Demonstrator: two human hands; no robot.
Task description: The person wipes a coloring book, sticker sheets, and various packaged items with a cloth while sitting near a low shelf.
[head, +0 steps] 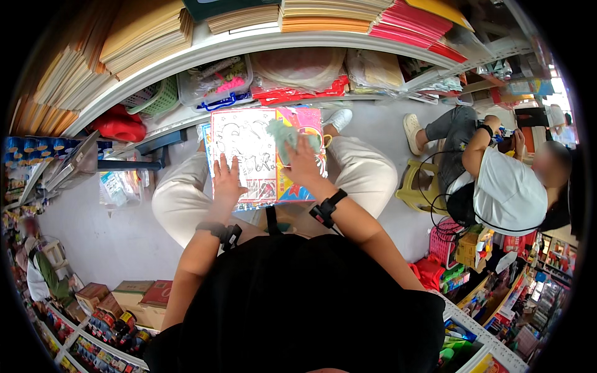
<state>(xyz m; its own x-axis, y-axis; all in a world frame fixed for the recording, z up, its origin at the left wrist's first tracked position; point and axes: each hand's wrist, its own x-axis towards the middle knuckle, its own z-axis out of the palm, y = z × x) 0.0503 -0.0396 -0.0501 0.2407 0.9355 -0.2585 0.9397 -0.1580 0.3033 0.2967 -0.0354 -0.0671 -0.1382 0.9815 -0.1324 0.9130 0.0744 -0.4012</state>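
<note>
A plastic-wrapped picture pack, with line drawings of animals on its white part and bright colours on its right part, lies across my lap. More blue-edged packaging shows beneath it. Flat on its lower left part rests my left hand, fingers spread. My right hand presses a crumpled grey-green cloth against the coloured right part of the pack. Dark bands with small devices are strapped around both wrists.
Ahead, a white shelf bears stacked envelopes, with a clear plastic bin and a green basket below. A seated co-worker is at right, near a yellow-green stool. Cardboard boxes stand behind left.
</note>
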